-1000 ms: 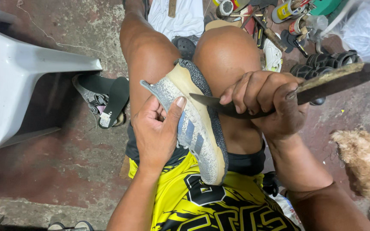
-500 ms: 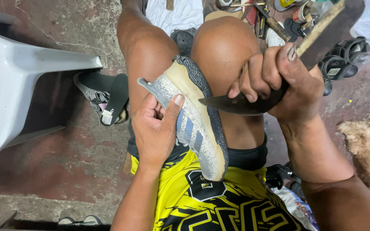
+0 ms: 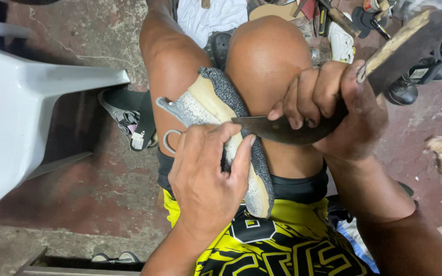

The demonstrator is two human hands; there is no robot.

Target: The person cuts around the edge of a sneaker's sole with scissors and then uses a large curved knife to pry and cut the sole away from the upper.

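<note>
The grey shoe (image 3: pixel 231 148) lies wedged between my knees, sole side up. My left hand (image 3: pixel 205 179) clamps it there. My right hand (image 3: pixel 333 112), fisted on the knife (image 3: pixel 282 130), has swung the handle up, so the tip now meets the sole edge.
</note>
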